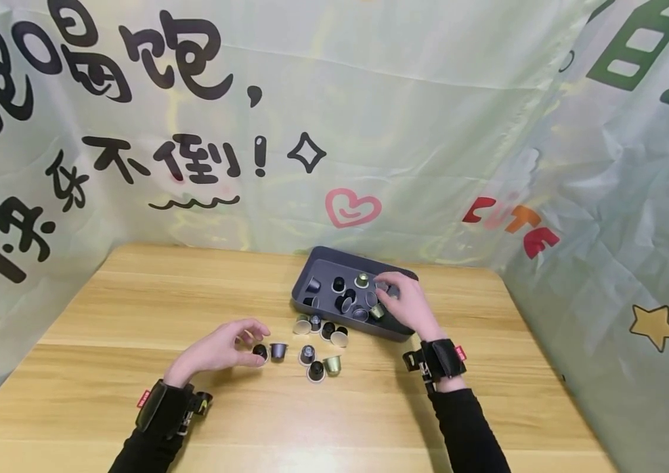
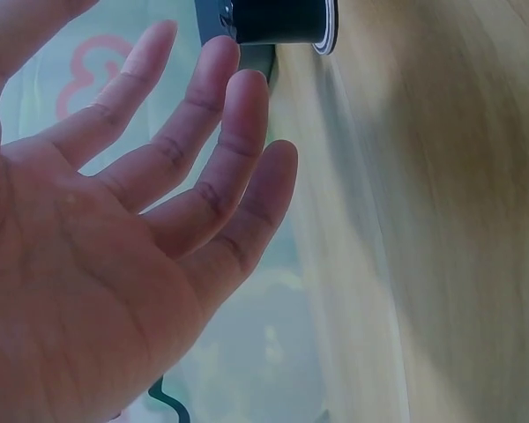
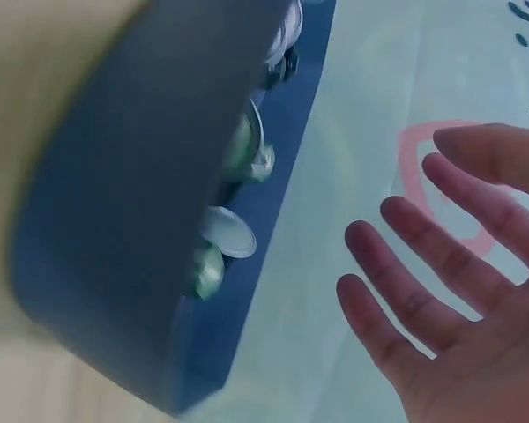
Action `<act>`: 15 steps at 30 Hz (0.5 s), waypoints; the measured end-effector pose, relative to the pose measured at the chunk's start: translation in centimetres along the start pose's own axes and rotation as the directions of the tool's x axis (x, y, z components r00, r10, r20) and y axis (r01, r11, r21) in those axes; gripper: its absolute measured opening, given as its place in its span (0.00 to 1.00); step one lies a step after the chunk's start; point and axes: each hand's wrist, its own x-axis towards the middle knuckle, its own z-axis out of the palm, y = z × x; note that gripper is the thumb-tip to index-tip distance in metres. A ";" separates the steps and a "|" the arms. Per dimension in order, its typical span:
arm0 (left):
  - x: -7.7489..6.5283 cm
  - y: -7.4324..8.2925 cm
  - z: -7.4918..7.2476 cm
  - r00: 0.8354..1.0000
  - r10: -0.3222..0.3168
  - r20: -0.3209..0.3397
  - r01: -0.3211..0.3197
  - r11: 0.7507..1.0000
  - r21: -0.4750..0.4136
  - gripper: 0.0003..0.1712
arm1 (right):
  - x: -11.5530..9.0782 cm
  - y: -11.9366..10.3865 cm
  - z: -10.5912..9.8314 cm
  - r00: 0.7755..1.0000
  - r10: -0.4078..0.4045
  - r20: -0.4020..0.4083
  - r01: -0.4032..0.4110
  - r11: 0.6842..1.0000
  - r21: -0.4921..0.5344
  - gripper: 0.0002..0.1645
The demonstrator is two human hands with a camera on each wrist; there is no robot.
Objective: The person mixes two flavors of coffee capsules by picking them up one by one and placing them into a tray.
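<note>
My left hand (image 1: pixel 222 348) hovers low over the wood table, its loosely bent fingers and thumb around a black coffee capsule (image 1: pixel 260 351) without gripping it. In the left wrist view the fingers (image 2: pixel 242 123) are apart, with a dark capsule (image 2: pixel 286 19) just beyond the fingertips. A dark blue capsule (image 1: pixel 278 351) stands right beside that black one. Over the right part of a dark grey tray (image 1: pixel 325 266) is my right hand (image 1: pixel 408 302), holding nothing. Its fingers (image 3: pixel 414 300) are spread in the right wrist view, above the tray's rim. Inside the tray lie several black, grey and green capsules (image 1: pixel 362 280).
Several more capsules lie between the hands, among them a green capsule (image 1: pixel 333 365) and a black capsule (image 1: pixel 316 372). Others sit against the tray's near side, including a pale-lidded capsule (image 1: pixel 302 324). A printed cloth (image 1: pixel 429 164) hangs behind and beside the table (image 1: pixel 151 295).
</note>
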 end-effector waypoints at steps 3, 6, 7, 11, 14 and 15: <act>0.0 0.0 0.0 1.000 -0.004 0.000 0.004 1.000 -0.001 0.31 | -1.0 -0.4 0.5 0.998 -0.031 -0.046 0.032 0.999 0.028 0.15; 0.1 0.0 0.1 1.000 -0.006 -0.002 0.006 1.000 0.007 0.31 | -1.8 -0.5 1.2 0.995 -0.051 -0.084 0.056 0.996 0.064 0.14; 0.1 0.0 0.1 1.000 -0.007 -0.003 0.007 1.000 0.010 0.31 | -2.0 -0.5 1.4 0.994 -0.057 -0.094 0.064 0.995 0.082 0.14; 0.2 0.1 0.2 1.000 -0.007 0.000 0.007 1.000 0.023 0.30 | -2.9 -0.4 2.2 0.989 -0.063 -0.131 0.084 0.984 0.158 0.13; 0.2 0.2 0.4 1.000 -0.007 0.009 0.007 1.000 0.026 0.29 | -3.4 -0.3 2.7 0.988 -0.057 -0.145 0.086 0.976 0.200 0.13; 0.2 0.2 0.4 1.000 -0.007 0.011 0.006 1.000 0.029 0.29 | -3.6 -0.3 2.8 0.988 -0.054 -0.146 0.084 0.975 0.208 0.13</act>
